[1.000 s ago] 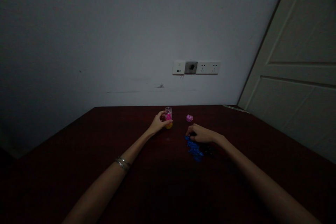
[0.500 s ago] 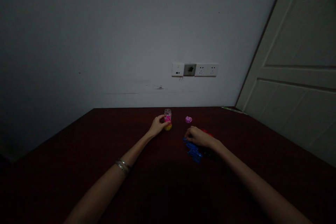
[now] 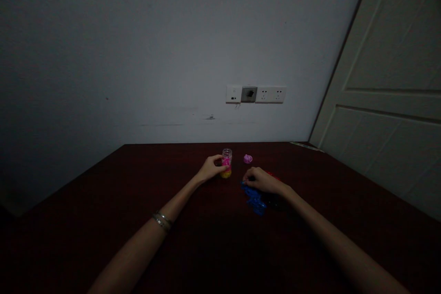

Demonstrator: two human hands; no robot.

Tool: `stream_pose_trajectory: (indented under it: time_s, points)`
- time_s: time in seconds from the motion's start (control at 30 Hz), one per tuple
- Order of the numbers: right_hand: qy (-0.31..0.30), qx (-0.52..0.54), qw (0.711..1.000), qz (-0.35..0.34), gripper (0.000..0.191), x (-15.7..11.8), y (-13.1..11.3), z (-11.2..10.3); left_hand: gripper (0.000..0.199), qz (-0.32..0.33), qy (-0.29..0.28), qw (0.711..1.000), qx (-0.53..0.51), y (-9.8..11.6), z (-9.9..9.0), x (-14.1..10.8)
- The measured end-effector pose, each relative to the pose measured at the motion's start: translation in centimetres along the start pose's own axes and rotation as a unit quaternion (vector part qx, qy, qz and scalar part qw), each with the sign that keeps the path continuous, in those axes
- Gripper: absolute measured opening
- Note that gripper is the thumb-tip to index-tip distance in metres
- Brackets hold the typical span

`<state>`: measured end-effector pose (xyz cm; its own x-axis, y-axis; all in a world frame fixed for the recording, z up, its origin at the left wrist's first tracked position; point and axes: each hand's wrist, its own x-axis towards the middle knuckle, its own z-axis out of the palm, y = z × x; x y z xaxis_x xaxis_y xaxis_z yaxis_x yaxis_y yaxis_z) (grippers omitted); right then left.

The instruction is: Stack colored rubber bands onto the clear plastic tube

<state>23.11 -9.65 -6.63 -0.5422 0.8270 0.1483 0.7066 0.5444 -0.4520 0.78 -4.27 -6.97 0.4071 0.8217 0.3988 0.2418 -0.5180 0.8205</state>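
A small clear jar (image 3: 226, 163) with pink pieces above yellow ones stands upright and uncapped on the dark red table (image 3: 165, 161). My left hand (image 3: 211, 169) grips it from the left, thumb and fingers around its side. At the upper left end of a pile of blue pieces (image 3: 255, 201), my right hand (image 3: 260, 179) has its fingers pinched together; what they hold, if anything, is too small to make out. Red pieces (image 3: 273, 175) show partly behind the right hand. A pink lid (image 3: 247, 159) lies beyond it.
Dark pieces (image 3: 274, 203) lie right of the blue pile, beside my right forearm. Behind the table rises a pale wall (image 3: 172, 55) with sockets (image 3: 271, 94). A panelled door (image 3: 386, 101) stands at the right.
My left hand and the jar have moved a little to the right and nearer. My right hand has barely moved. The view has shifted slightly.
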Motion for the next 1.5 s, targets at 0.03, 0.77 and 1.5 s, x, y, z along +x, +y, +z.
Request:
stream_pose_trajectory:
  time_s: [0.03, 0.77, 1.5]
  points:
    - [0.005, 0.009, 1.0, 0.004, 0.02, 0.0, 0.0, 0.0, 0.037, -0.002, -0.001, 1.0, -0.001, -0.1, 0.0, 0.0]
    - [0.301, 0.309, 0.897, 0.096, 0.037, 4.4, -1.5, -2.2, 0.037, -0.02, -0.031, 0.999, -0.039, -0.1, 0.3, 0.0]
    - [0.301, 0.384, 0.873, -0.007, 0.022, 8.2, -1.6, -0.5, 0.038, -0.023, -0.064, 0.996, -0.051, -0.2, 0.1, 0.1]
